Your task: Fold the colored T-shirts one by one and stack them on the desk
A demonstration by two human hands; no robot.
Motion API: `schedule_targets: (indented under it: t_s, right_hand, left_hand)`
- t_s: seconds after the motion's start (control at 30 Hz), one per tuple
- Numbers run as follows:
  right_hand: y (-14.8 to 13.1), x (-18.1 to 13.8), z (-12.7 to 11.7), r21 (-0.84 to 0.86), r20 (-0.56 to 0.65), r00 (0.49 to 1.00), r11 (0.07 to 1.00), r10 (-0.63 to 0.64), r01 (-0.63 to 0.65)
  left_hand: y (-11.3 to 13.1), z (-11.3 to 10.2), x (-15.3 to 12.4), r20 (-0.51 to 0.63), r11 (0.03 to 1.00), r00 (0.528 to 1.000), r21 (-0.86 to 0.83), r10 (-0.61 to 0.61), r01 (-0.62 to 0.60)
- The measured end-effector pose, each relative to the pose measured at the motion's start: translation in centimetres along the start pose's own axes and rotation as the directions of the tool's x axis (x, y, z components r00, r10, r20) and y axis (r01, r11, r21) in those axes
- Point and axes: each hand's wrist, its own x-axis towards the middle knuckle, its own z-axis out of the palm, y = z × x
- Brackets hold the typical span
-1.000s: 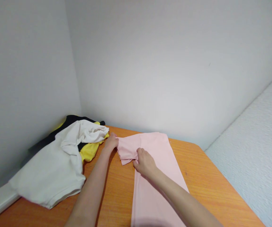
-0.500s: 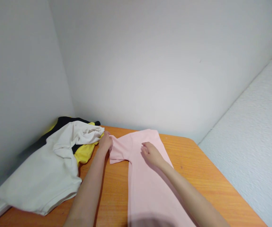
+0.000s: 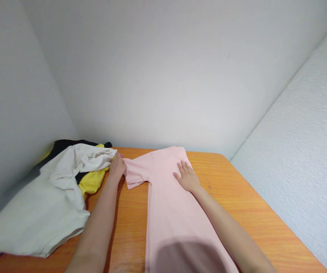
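A pink T-shirt [image 3: 166,204] lies folded lengthwise on the orange wooden table [image 3: 243,212], its one sleeve spread out to the left. My left hand [image 3: 117,168] pinches the end of that sleeve, fingers closed on the cloth. My right hand [image 3: 186,176] lies flat on the upper part of the shirt, fingers stretched out and slightly apart.
A heap of clothes sits at the table's far left corner: a white garment [image 3: 52,197] on top, a yellow one [image 3: 92,182] and a black one [image 3: 63,145] beneath. Grey walls close in behind and left; a white textured surface [image 3: 302,159] borders the right.
My right hand let go of the sleeve, slid right and flattened on the shirt. The sleeve, earlier bunched, now lies spread out. My view has turned to the right.
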Motion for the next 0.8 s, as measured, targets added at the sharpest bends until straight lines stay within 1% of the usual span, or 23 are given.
schedule_targets:
  t_s: [0.17,0.27,0.3,0.37,0.43,0.5,0.6,0.7,0.8]
  right_hand:
    - [-0.4,0.1,-0.9,0.024,0.039,0.999,0.999,0.031,-0.032]
    - [-2.3,0.4,-1.7,0.032,0.054,0.994,0.995,0.092,-0.094]
    - [-3.3,0.5,-1.9,0.050,0.047,0.996,0.996,0.073,-0.075]
    - [-5.5,0.5,-2.2,0.117,0.029,0.998,0.992,-0.055,0.051]
    - [-7.6,0.2,-2.2,0.193,0.024,0.977,0.960,-0.211,0.203]
    - [-9.2,-0.3,-2.0,0.230,0.042,0.958,0.936,-0.282,0.265]
    - [-10.3,-0.9,-1.6,0.203,0.054,0.959,0.943,-0.279,0.263]
    - [-10.6,-1.2,-1.5,0.168,0.036,0.967,0.955,-0.252,0.243]
    - [-10.7,-1.3,-1.8,0.156,0.050,0.971,0.962,-0.235,0.225]
  left_hand:
    - [-0.1,-0.3,0.6,0.083,0.999,0.995,0.021,-0.049,0.047]
    - [-0.3,-0.7,1.1,0.122,0.998,0.991,0.006,-0.064,0.064]
    - [-0.5,-0.8,1.2,0.127,0.998,0.990,-0.001,-0.062,0.063]
    - [-0.8,-1.0,1.4,0.132,0.998,0.990,-0.015,-0.054,0.057]
    - [-1.0,-1.1,1.5,0.132,0.998,0.990,-0.028,-0.048,0.052]
    - [-1.2,-1.0,1.7,0.128,0.998,0.991,-0.041,-0.042,0.048]
    - [-1.5,-0.7,2.0,0.119,0.997,0.992,-0.064,-0.034,0.042]
    - [-1.8,-0.4,2.2,0.121,0.994,0.992,-0.097,-0.029,0.041]
    - [-2.1,0.1,2.5,0.119,0.989,0.993,-0.140,-0.024,0.041]
